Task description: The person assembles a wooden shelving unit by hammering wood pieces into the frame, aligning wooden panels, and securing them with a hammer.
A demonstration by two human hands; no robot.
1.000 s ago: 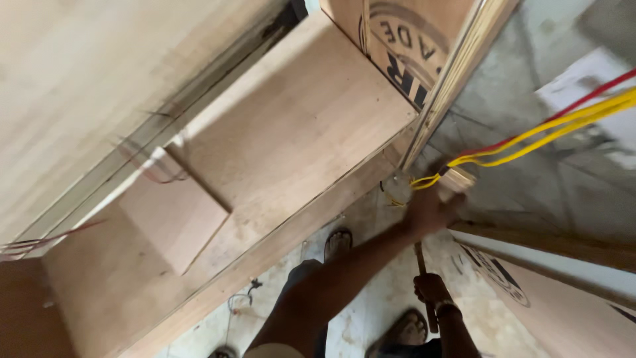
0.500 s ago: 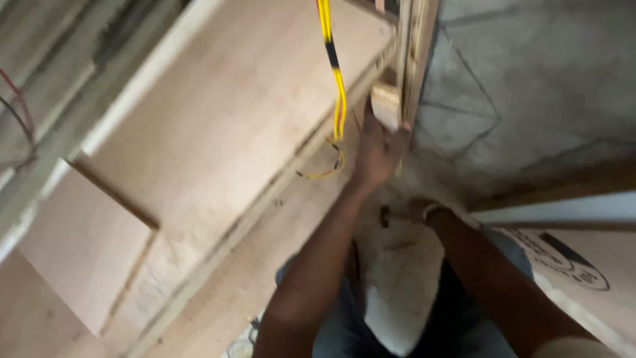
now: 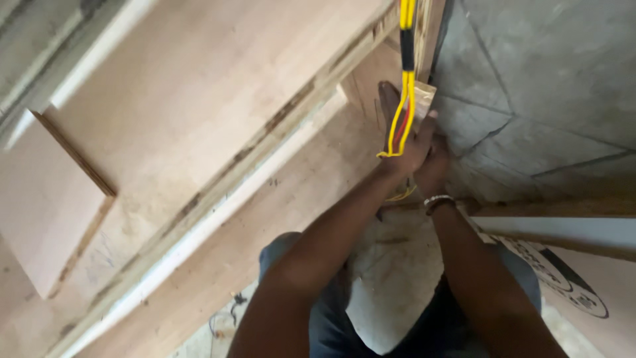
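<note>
My left hand [image 3: 405, 136] reaches up and presses a small wooden block [image 3: 424, 93] against an upright wooden post [image 3: 429, 33], fingers laid flat along it. A bundle of yellow and red wires [image 3: 404, 73] hangs down in front of that hand. My right hand [image 3: 434, 174], with a beaded band on the wrist, sits just below and behind the left wrist and is mostly hidden. It is closed on a hammer, of which only the dark head [image 3: 383, 213] shows.
A large plywood panel [image 3: 199, 113] with a thick edge strip runs diagonally on the left. A grey concrete wall [image 3: 550, 86] fills the upper right. A printed board [image 3: 583, 278] and a wooden batten [image 3: 556, 209] lie at the right. My legs are below.
The view has swung closer to the post. My left hand stays on the block, and the wires now hang across it. My right hand has come up under the left wrist.
</note>
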